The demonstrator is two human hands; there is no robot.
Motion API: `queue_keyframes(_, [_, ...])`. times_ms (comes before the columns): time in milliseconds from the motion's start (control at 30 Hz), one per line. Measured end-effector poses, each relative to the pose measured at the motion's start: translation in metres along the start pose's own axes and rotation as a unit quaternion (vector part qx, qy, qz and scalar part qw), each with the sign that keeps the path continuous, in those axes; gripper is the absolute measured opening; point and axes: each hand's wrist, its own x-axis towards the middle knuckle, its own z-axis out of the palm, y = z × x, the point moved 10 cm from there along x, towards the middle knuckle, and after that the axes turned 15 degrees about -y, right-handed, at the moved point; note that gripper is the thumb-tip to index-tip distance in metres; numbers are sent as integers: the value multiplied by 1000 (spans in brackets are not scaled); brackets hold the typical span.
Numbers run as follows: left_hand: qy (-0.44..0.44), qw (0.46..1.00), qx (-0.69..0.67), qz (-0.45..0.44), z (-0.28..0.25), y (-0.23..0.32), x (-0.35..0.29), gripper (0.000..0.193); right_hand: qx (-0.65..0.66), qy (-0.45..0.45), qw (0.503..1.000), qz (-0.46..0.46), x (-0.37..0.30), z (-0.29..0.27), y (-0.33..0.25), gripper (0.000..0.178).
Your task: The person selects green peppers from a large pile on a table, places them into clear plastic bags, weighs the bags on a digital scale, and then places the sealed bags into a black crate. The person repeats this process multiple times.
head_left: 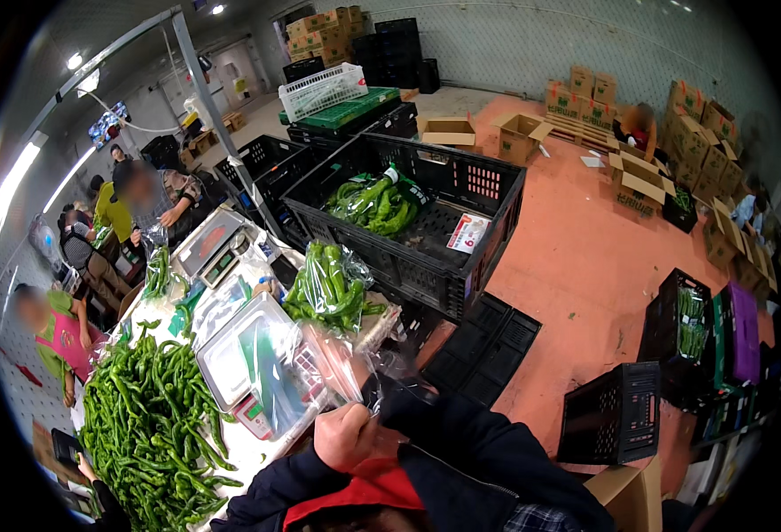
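A clear plastic bag (380,362) is pulled over my right hand (335,362), which reaches into it with fingers stretched out, blurred behind the film. My left hand (346,436) is closed in a fist on the bag's edge, close to the right wrist. Beyond the fingers, a filled clear bag of green peppers (326,285) lies on the table. Left of my hands stands a digital scale (226,359) with a flat green-and-clear bag (270,368) on its pan. Loose long green peppers (146,417) are heaped at the table's left.
Ahead, a black crate (381,266) holds bagged peppers and a printed card. Folded black crates (483,350) lie on the floor, with another crate (610,412) at right. Several people work across the table; a second scale (213,244) stands farther back.
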Motion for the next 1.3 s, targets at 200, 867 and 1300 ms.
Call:
queue_keyframes(200, [-5, 999, -27, 24, 4, 4, -5, 27, 59, -228, 970, -65, -10, 43, -1, 51])
queue_keyframes(867, [-137, 976, -166, -30, 38, -23, -22, 13, 508, -124, 841, 140, -12, 32, 5, 76])
queue_keyframes(1300, [-39, 733, -673, -92, 69, -60, -44, 13, 475, -6, 848, 235, -17, 28, 69, 61])
